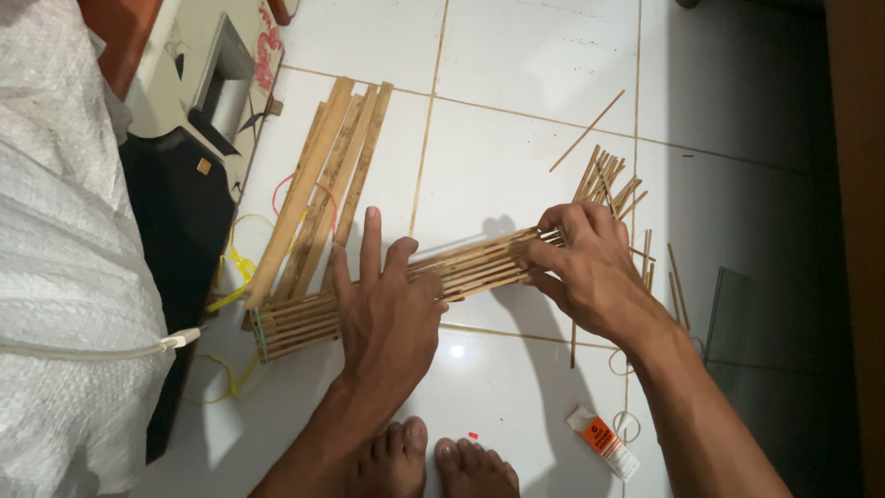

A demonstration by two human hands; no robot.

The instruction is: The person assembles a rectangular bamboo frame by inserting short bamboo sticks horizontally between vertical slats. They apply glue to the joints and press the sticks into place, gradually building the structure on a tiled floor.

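Pressing flat with spread fingers, the left hand point(387, 309) pins the middle of a bamboo stick panel point(295, 318) lying on the white tile floor point(498, 157). The right hand point(585, 263) pinches the panel's right end, fingers closed on the stick tips. Loose sticks point(608, 180) fan out just beyond — wider slats point(323, 180) lean at the panel's left end. Bare tile lies open above; a glue tube point(602, 443) sits near the feet point(433, 461).

1. We saw a flat panel of thin bamboo slats point(461, 267) laid side by side on the white tiled floor, running slantwise from lower left to upper right.
2. Its left end looked bound by a greenish band.
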